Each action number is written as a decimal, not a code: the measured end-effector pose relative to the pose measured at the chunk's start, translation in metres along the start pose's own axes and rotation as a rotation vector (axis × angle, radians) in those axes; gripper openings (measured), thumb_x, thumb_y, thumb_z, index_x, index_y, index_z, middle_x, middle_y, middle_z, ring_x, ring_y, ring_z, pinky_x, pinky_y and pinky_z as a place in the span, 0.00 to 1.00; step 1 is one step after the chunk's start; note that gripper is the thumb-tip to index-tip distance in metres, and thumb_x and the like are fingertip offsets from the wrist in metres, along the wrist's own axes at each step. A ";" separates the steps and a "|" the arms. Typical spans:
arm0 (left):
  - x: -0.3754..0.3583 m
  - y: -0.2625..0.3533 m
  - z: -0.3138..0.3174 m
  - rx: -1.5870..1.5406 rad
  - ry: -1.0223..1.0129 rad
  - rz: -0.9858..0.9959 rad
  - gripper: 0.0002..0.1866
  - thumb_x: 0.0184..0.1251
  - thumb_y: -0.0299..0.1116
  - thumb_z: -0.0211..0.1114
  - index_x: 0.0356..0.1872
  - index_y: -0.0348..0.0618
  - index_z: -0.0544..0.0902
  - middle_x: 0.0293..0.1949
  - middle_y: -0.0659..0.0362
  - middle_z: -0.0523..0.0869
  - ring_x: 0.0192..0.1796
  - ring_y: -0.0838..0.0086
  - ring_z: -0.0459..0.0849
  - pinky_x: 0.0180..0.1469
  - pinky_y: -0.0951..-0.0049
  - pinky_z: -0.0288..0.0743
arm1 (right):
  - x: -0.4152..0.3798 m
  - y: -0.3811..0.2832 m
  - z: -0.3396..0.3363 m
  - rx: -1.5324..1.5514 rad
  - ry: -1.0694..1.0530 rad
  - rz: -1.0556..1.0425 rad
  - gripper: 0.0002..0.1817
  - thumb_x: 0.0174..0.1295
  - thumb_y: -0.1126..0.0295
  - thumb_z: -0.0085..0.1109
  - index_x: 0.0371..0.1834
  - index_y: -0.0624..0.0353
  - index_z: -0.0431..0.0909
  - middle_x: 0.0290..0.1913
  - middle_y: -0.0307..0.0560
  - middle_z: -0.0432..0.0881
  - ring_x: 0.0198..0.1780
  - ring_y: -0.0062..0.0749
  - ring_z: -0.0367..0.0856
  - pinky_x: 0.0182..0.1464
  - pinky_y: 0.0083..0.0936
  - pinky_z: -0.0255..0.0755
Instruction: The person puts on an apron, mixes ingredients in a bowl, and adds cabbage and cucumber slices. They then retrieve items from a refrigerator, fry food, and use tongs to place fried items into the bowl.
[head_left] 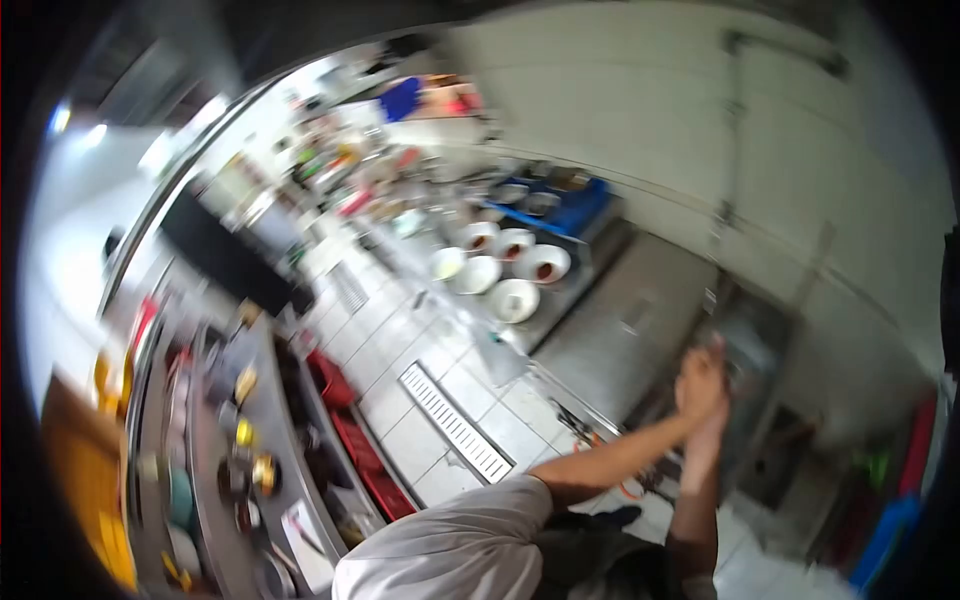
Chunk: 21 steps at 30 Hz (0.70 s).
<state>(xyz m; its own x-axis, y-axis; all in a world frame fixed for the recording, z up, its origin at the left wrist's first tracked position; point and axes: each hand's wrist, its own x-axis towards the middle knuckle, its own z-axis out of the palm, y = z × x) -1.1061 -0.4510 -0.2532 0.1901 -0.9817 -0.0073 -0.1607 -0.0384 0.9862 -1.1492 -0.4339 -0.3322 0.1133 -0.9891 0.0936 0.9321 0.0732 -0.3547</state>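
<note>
My left hand (693, 378) and my right hand (713, 408) are pressed together over a metal basin (745, 350) beside the wall. The fingers look closed around each other, but blur hides their exact shape. Anything held between them is too smeared to make out. Left of the basin lies a flat metal counter surface (635, 310). Farther left, several white bowls (513, 300) stand grouped on the counter, some with dark red contents.
A blue tray (560, 218) with containers sits behind the bowls. A slotted floor drain (455, 422) runs through the white tiles. At left, a metal shelf unit (215, 500) holds bowls and jars. A pipe (738, 130) runs along the wall.
</note>
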 end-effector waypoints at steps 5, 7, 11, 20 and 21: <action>-0.034 0.015 -0.064 -0.204 -0.428 0.242 0.14 0.62 0.38 0.62 0.41 0.37 0.79 0.37 0.53 0.82 0.45 0.68 0.81 0.46 0.67 0.74 | -0.012 -0.009 0.011 -0.238 0.308 0.046 0.13 0.68 0.57 0.47 0.44 0.54 0.71 0.35 0.43 0.74 0.31 0.26 0.73 0.34 0.22 0.71; -0.048 0.011 -0.096 -0.209 -0.441 0.326 0.18 0.60 0.36 0.63 0.48 0.37 0.75 0.43 0.51 0.80 0.49 0.67 0.79 0.51 0.68 0.72 | -0.019 -0.011 0.012 -0.334 0.400 0.061 0.09 0.68 0.61 0.48 0.38 0.53 0.72 0.30 0.40 0.73 0.25 0.23 0.72 0.27 0.19 0.71; -0.087 -0.039 -0.182 -0.107 -0.459 0.500 0.24 0.62 0.31 0.61 0.59 0.39 0.69 0.53 0.51 0.76 0.56 0.66 0.76 0.58 0.68 0.70 | -0.018 -0.025 -0.011 -0.125 0.386 0.123 0.08 0.67 0.66 0.49 0.32 0.54 0.73 0.24 0.37 0.74 0.17 0.20 0.71 0.20 0.16 0.72; -0.259 -0.355 -0.433 -0.076 -0.299 -0.348 0.15 0.67 0.32 0.60 0.53 0.42 0.76 0.50 0.57 0.80 0.52 0.71 0.78 0.55 0.69 0.74 | 0.007 -0.069 -0.083 -0.529 0.378 -0.145 0.00 0.54 0.73 0.56 0.27 0.56 0.76 0.28 0.44 0.77 0.29 0.35 0.74 0.32 0.31 0.73; -0.278 -0.373 -0.464 -0.129 -0.269 -0.397 0.15 0.66 0.33 0.60 0.52 0.41 0.76 0.44 0.57 0.82 0.48 0.70 0.80 0.50 0.69 0.75 | 0.012 -0.070 -0.086 -0.631 0.395 -0.195 0.01 0.54 0.72 0.55 0.26 0.55 0.75 0.26 0.43 0.75 0.27 0.34 0.72 0.30 0.31 0.70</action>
<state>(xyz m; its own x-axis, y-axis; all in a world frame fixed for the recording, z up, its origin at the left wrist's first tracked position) -0.6496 -0.0770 -0.5423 -0.0475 -0.9100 -0.4119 -0.0023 -0.4123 0.9111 -1.2426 -0.4616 -0.3858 -0.2752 -0.9573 -0.0883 0.5362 -0.0767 -0.8406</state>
